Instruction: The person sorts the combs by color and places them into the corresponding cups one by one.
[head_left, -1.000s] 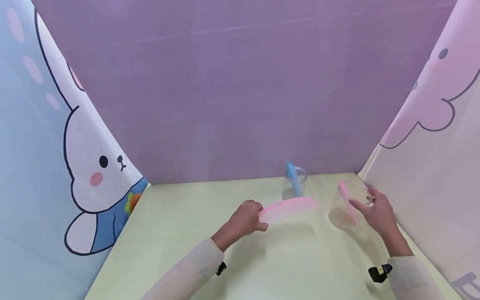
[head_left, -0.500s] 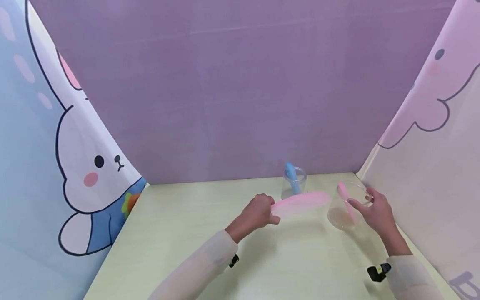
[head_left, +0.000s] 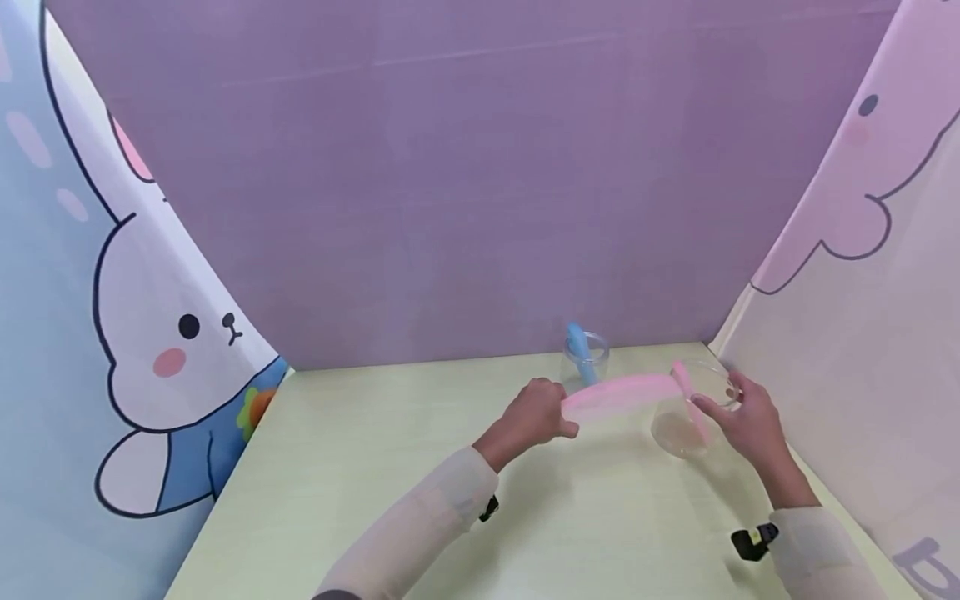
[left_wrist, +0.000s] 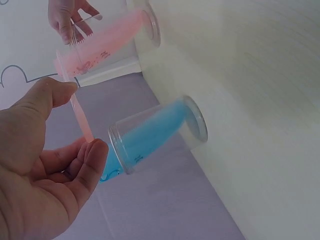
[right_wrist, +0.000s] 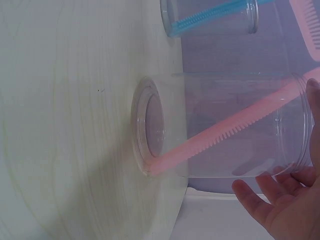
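A pink comb (head_left: 618, 395) is pinched by one end between the thumb and fingers of my left hand (head_left: 531, 414). It is held above the table, pointing right, its far end overlapping the rim of a clear plastic jar (head_left: 670, 432). My right hand (head_left: 752, 423) grips that jar near its rim, thumb on the near side. Inside the jar leans another pink comb (right_wrist: 225, 129), its lower end at the bottom in the right wrist view. Seen from the left wrist, the held comb (left_wrist: 80, 116) is nearly edge-on.
Behind the held comb, near the back wall (head_left: 420, 208), stands a second clear jar (left_wrist: 200, 120) with a blue comb (head_left: 580, 348) leaning in it. Printed cloth walls bound the pale table (head_left: 390, 433) on the left (head_left: 45, 350) and right (head_left: 885, 358).
My left hand has moved right and slightly up with the pink comb, bringing its far end to the jar's rim. My right hand stays on the jar. The head view has shifted slightly.
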